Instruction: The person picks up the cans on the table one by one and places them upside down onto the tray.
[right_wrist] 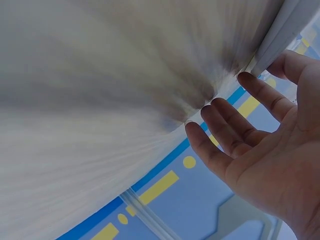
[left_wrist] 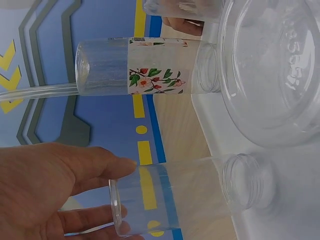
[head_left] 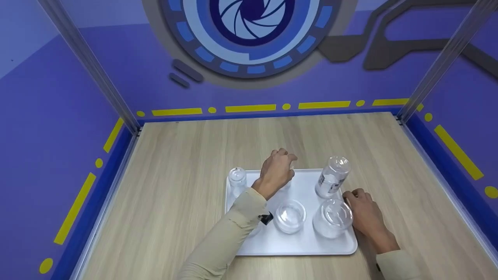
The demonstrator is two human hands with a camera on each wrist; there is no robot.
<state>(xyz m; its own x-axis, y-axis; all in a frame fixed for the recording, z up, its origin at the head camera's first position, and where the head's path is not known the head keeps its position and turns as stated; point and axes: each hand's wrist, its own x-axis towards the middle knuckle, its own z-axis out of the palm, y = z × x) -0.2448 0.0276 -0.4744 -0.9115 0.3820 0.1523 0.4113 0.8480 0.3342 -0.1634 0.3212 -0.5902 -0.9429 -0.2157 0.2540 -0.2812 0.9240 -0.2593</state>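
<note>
My left hand [head_left: 274, 173] reaches over the white tray [head_left: 295, 249]. In the left wrist view its thumb and fingers hold a clear plastic jar [left_wrist: 200, 192] round the base, which points up; the threaded neck is down at the tray. From the head, that jar is mostly hidden behind the hand. At the tray's right edge, my right hand [head_left: 363, 210] rests its fingertips on the table. The right wrist view shows its fingers [right_wrist: 270, 97] loosely bent, with the thumb against the tray's edge [right_wrist: 277, 37].
On the tray stand other clear upturned containers: a tall labelled bottle [head_left: 330, 181], a wide jar [head_left: 332, 219], a lower round jar [head_left: 290, 217] and a narrow bottle [head_left: 237, 181]. The left sleeve [head_left: 221, 241] partly covers another. Purple panels [head_left: 116, 77] wall in the wooden table [head_left: 175, 175].
</note>
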